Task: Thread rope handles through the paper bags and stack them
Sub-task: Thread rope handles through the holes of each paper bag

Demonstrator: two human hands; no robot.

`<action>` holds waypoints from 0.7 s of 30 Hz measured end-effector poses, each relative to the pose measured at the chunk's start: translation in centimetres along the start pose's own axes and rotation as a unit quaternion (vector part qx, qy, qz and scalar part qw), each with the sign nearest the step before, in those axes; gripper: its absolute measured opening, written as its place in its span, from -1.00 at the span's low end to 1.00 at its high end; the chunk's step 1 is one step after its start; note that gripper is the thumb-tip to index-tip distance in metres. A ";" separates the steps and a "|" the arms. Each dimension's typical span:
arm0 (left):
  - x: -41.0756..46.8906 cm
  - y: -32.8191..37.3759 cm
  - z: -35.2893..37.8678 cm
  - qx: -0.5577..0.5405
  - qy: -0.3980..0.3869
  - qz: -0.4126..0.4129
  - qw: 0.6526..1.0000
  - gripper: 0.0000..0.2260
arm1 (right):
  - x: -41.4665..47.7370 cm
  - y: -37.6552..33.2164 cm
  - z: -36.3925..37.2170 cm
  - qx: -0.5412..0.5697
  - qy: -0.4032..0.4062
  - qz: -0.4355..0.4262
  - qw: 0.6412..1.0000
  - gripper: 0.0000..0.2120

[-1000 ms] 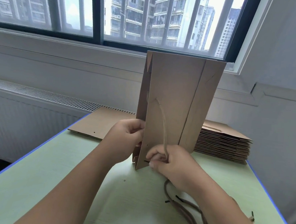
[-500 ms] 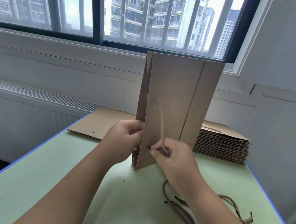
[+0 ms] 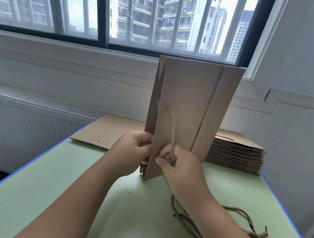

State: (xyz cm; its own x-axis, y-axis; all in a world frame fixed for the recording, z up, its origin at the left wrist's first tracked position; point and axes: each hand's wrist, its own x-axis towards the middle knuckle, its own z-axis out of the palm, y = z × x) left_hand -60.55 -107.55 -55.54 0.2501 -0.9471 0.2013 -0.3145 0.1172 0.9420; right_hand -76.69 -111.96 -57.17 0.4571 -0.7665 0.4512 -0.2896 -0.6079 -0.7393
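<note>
The right hand (image 3: pixel 179 164) pinches the rope handle (image 3: pixel 173 131) near its black tip, which now sits against the panel, higher than a second ago and probably at the second hole. The left hand (image 3: pixel 131 150) still grips the paper bag (image 3: pixel 189 95), upright mid-table (image 3: pixel 72 196). The rope's other end is already in the upper hole, so this handle looks nearly threaded. The stack (image 3: pixel 233 152) waits at the far right edge.

— Office or home?
— Looks like a plain packing workroom: green worktable (image 3: pixel 72 196) with a stack of flat paper bags (image 3: pixel 233 154) and rope handles (image 3: pixel 255 235).
— In town?
— Seems so: radiator (image 3: pixel 31 125) under a barred window (image 3: pixel 104 13), apartment towers (image 3: pixel 150 16) beyond.
</note>
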 end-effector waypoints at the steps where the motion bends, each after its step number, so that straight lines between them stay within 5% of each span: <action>1: 0.0 -0.1 0.0 0.004 -0.004 -0.002 1.000 -0.72 | 0.0 0.0 0.0 0.001 0.000 0.001 1.000 -0.83; 15: 0.3 -0.7 -0.4 0.043 -0.012 0.016 0.999 -0.57 | 0.1 -0.1 0.3 0.010 -0.006 0.014 1.000 -0.82; 21: -0.3 0.2 0.2 -0.011 -0.006 0.016 1.000 -0.59 | 0.1 -1.6 0.0 0.019 0.051 -0.022 0.998 -0.64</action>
State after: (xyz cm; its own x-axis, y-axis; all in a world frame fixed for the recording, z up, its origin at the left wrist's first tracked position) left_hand -60.86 -107.29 -55.48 0.2285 -0.9465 0.2280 -0.3013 0.1539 0.9410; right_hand -76.16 -111.04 -55.93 0.3794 -0.7574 0.5314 -0.2382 -0.6349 -0.7350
